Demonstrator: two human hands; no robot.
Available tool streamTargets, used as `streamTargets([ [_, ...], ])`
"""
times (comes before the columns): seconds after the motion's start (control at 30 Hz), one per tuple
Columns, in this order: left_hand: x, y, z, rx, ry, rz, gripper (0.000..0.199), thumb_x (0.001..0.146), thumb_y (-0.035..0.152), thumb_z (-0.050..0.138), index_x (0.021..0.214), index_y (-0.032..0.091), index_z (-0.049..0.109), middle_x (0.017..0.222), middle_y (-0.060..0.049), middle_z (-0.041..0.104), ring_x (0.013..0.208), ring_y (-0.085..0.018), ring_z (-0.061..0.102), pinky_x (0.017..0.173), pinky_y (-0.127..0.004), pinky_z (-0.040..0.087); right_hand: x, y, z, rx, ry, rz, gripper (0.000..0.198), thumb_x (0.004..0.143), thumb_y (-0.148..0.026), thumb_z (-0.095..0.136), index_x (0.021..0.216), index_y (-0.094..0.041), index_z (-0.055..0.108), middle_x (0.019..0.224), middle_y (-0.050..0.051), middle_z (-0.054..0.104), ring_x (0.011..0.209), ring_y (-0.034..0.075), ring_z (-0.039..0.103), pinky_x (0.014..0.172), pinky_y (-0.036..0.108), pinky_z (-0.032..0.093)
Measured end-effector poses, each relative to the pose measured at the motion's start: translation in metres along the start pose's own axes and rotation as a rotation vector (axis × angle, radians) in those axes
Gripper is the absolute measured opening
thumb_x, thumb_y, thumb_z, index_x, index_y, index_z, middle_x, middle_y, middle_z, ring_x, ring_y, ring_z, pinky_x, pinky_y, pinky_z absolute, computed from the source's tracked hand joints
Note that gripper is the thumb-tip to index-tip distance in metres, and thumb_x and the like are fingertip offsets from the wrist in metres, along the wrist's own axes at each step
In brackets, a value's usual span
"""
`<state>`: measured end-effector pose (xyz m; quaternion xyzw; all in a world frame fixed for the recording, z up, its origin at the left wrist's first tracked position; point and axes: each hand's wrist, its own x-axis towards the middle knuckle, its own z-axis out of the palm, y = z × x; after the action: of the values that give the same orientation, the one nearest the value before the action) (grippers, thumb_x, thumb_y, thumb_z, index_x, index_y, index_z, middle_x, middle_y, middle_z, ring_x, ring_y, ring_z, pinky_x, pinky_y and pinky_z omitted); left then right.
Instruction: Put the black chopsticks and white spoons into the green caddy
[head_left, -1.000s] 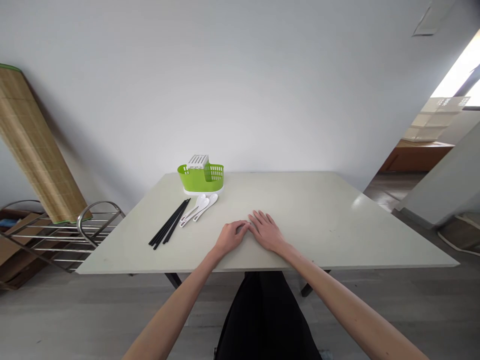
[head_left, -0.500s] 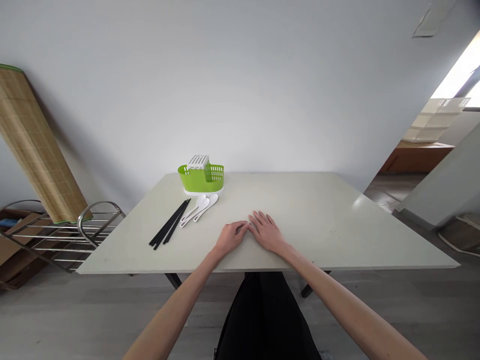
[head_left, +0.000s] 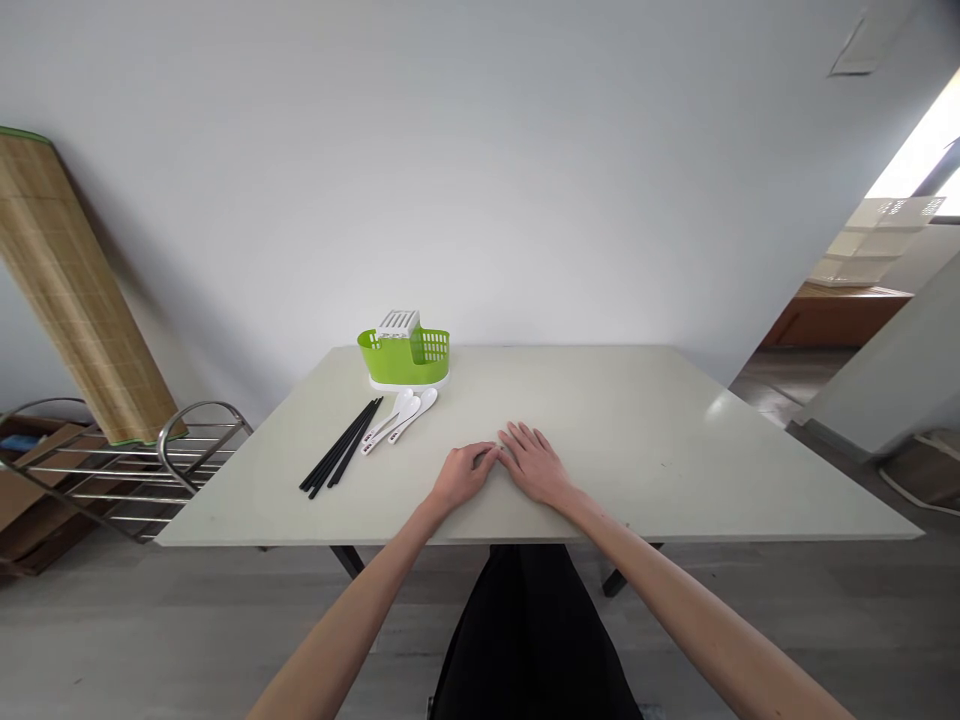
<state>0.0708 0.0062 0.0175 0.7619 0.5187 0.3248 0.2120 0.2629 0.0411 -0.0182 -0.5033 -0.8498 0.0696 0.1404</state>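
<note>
Both hands rest palm down on the pale tabletop (head_left: 645,440), close to its near edge and well apart from the green caddy (head_left: 403,356) at the far left. The left hand (head_left: 459,474) lies loosely curled with its fingers bent toward the right one and holds nothing. The right hand (head_left: 534,464) lies flat with its fingers spread and extended, also holding nothing. The fingertips of the two hands meet or nearly meet; contact cannot be told for sure.

The things nearest to them lie between the hands and the caddy. Three white spoons (head_left: 401,415) are laid side by side just in front of the caddy, bowls toward it, handles angled toward the near left; the handles carry small dark markings too small to read. Just left of the spoons is a bundle of black chopsticks (head_left: 342,446), long, thin and matte, lying close together on the same slant, their far tips near the caddy's base.

The caddy itself is bright green plastic with slotted sides, standing upright on a white tray, with a white perforated insert rising from its left half.
</note>
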Motion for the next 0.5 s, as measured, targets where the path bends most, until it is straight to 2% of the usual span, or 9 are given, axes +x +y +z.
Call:
streamTargets([
  [0.17,-0.0002,-0.0013,0.0005,0.002,-0.002,0.003,0.037,0.103,0.044,0.047,0.119,0.028,0.076,0.123,0.000,0.078,0.105,-0.022,0.074,0.101,-0.032,0.052,-0.0004,-0.0002,-0.0010,0.006,0.001,-0.004,0.079,0.106,-0.065,0.008,0.163,-0.020,0.039,0.172,0.008,0.028,0.161,0.025,0.019,0.130,0.047,0.014],
  [0.5,-0.0007,0.0016,-0.0001,-0.002,0.001,0.009,0.036,0.103,0.044,0.047,0.119,0.029,0.076,0.124,-0.001,0.078,0.110,-0.023,0.073,0.102,-0.033,0.053,-0.0006,-0.0003,-0.0017,0.009,-0.006,0.003,0.079,0.106,-0.066,0.007,0.163,-0.020,0.038,0.172,0.007,0.027,0.161,0.025,0.018,0.130,0.047,0.014],
])
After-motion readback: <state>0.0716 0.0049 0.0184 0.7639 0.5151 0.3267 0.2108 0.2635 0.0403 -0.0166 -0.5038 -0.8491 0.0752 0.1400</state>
